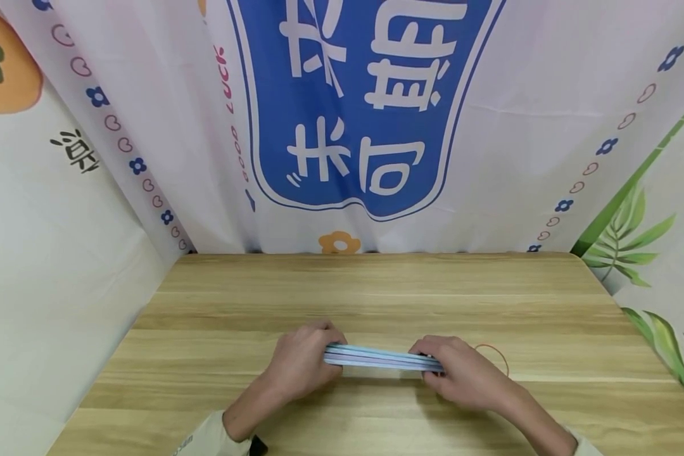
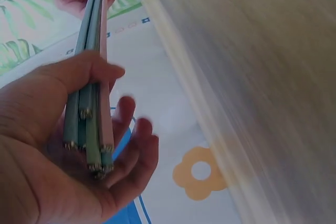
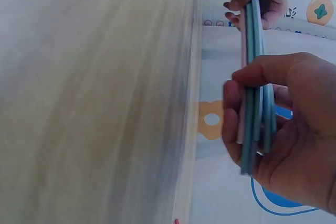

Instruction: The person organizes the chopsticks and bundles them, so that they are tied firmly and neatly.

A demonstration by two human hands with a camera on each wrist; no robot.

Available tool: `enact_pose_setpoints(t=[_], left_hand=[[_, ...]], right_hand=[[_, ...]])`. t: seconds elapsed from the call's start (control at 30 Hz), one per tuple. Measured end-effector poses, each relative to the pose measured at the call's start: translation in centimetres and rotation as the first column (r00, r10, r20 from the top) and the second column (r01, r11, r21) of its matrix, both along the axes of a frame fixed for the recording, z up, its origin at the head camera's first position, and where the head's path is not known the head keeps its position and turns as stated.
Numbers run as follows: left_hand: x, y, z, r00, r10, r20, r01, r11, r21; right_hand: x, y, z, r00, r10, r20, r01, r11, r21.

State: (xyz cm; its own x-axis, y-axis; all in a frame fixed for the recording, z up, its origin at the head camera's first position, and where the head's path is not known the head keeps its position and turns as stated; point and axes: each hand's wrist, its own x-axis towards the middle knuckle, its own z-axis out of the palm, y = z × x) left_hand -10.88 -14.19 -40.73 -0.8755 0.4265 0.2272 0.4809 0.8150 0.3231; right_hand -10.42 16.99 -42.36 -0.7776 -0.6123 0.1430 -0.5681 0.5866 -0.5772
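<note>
Your left hand [image 1: 303, 361] pinches gathered sticks [image 1: 379, 358] at 9 o'clock | right hand [image 1: 468, 373] ditto, 3 o'clock | tips [image 2: 93, 165] uneven | red loop [image 1: 500, 354] seemingly unused

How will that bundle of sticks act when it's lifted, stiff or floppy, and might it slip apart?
The sticks look fairly stiff, running straight from left hand to right hand without obvious sag. They may slide along each other, since their ends sit uneven. Being slim, each is probably light.
</note>
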Motion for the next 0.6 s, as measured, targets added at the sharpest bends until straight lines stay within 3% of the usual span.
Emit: enact_pose_setpoints(t=[0.17, 0.3, 0.6], left_hand=[[0.15, 0.22, 0.22, 0.992, 0.110, -0.057, -0.104, 0.990, 0.097], [0.26, 0.24, 0.38, 0.988, 0.141, -0.059, -0.133, 0.983, 0.128], [-0.04, 0.39, 0.26, 1.000, 0.032, -0.002, -0.031, 0.983, 0.179]], right_hand=[[-0.22, -0.15, -0.01, 0.994, -0.065, -0.088, 0.058, 0.996, -0.074], [-0.34, -0.21, 0.04, 0.991, -0.108, -0.079, 0.095, 0.984, -0.148], [-0.25, -0.27, 0.12, 0.992, -0.119, -0.048, 0.103, 0.963, -0.248]])
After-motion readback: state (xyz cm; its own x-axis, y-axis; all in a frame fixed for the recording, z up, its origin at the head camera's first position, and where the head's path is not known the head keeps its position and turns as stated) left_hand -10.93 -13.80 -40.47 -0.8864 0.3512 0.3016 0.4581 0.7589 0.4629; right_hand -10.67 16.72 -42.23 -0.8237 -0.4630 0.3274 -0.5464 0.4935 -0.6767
